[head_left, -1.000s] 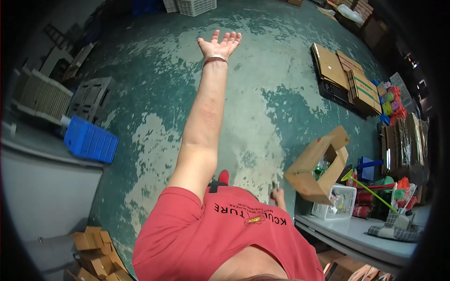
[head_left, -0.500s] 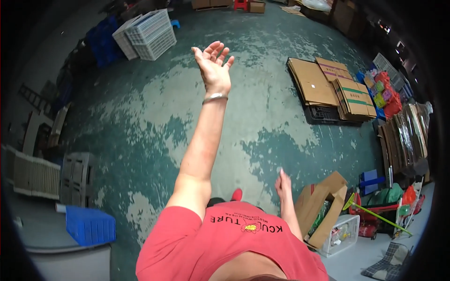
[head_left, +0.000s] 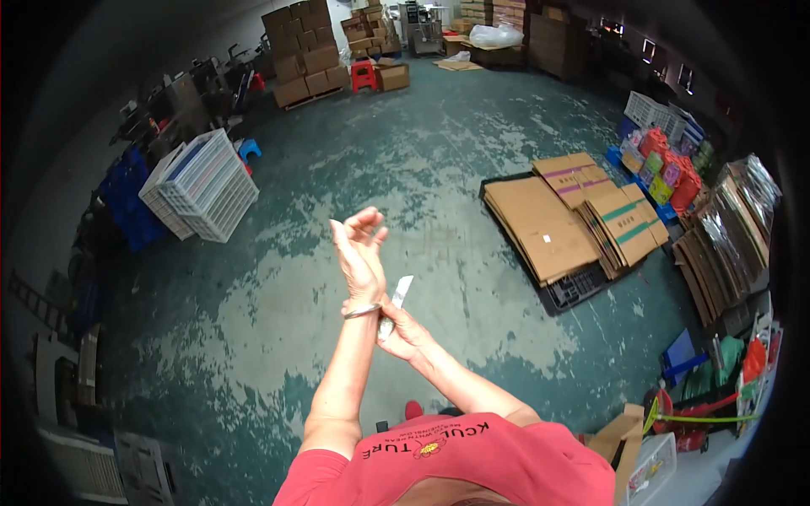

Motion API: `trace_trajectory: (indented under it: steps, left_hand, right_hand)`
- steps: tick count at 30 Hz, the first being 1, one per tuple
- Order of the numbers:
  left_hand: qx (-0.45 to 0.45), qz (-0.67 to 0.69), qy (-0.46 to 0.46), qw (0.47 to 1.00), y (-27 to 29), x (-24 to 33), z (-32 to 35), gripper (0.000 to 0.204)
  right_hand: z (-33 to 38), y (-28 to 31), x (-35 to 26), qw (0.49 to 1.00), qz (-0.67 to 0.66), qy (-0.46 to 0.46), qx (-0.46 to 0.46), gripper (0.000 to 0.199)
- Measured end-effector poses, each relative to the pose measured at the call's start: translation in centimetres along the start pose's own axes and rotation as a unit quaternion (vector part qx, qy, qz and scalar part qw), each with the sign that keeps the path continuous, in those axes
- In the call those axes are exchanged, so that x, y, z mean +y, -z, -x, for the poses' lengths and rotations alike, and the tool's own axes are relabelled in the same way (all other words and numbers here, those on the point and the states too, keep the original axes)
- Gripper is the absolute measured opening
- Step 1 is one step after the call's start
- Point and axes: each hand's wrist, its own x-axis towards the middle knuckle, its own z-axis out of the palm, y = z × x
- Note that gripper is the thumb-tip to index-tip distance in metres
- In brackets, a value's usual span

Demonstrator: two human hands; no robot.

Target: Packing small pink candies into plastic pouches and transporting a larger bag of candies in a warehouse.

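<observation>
left hand [head_left: 363,257]: held out palm inward, fingers loosely curled, nothing in them.
right hand [head_left: 405,335]: a moment ago down by the person's side, now swung across to the left wrist, fingers wrapped round a slim pale tool [head_left: 403,292].
slim pale tool: out in front, slanted tip pointing away; looks like a knife from here.
bracelet [head_left: 363,311]: just beside the right fingers; touching, i can't tell.
upshot: both hands now seem gathered at one spot.
</observation>
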Motion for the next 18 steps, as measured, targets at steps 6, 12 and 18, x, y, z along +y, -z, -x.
trace_trajectory:
  steps: [6,12,18]
  left_hand:
    - [-0.073,-0.061,0.003,0.995,-3.8,-11.5,-17.3,0.036]
    - [-0.172,-0.406,-0.199,0.875,-6.6,-20.6,-35.2,0.017]
    - [-0.022,-0.123,0.117,0.985,-3.6,-26.1,-53.7,0.017]
  right_hand:
    - [-11.9,2.3,-13.9,0.992,0.093,0.081,-0.027,0.048]
    - [-27.1,8.6,-27.2,0.988,0.044,0.145,0.039,0.031]
    - [-42.5,9.3,-35.8,0.996,0.067,0.049,0.044,0.021]
